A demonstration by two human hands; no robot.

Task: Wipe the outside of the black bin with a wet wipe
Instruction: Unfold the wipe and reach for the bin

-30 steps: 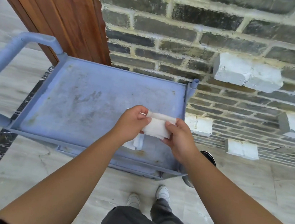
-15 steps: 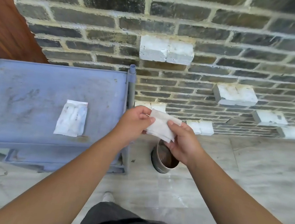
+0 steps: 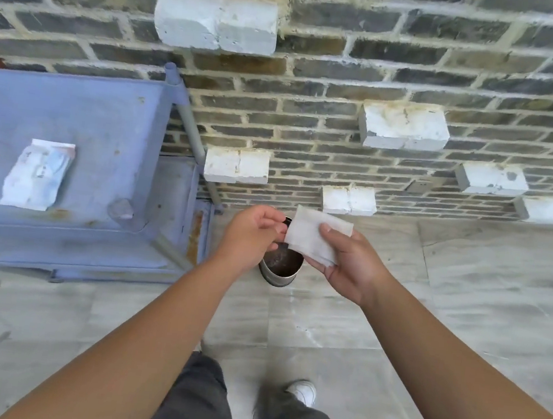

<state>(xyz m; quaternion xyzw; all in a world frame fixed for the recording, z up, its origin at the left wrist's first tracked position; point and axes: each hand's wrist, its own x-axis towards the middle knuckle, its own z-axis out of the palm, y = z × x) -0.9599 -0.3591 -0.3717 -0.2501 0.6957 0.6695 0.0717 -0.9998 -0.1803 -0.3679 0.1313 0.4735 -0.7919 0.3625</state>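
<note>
A person looks down at their two hands, held close together above a small round bin [image 3: 279, 268] on the tiled floor by a brick wall. The right hand [image 3: 348, 262] pinches a folded white wet wipe [image 3: 313, 236]; the left hand [image 3: 251, 232] is loosely curled at the wipe's edge, its grip unclear. A torn wrapper [image 3: 36, 175] lies on a blue cart [image 3: 112, 128]. The limp wipe could slip and land inside the bin.
</note>
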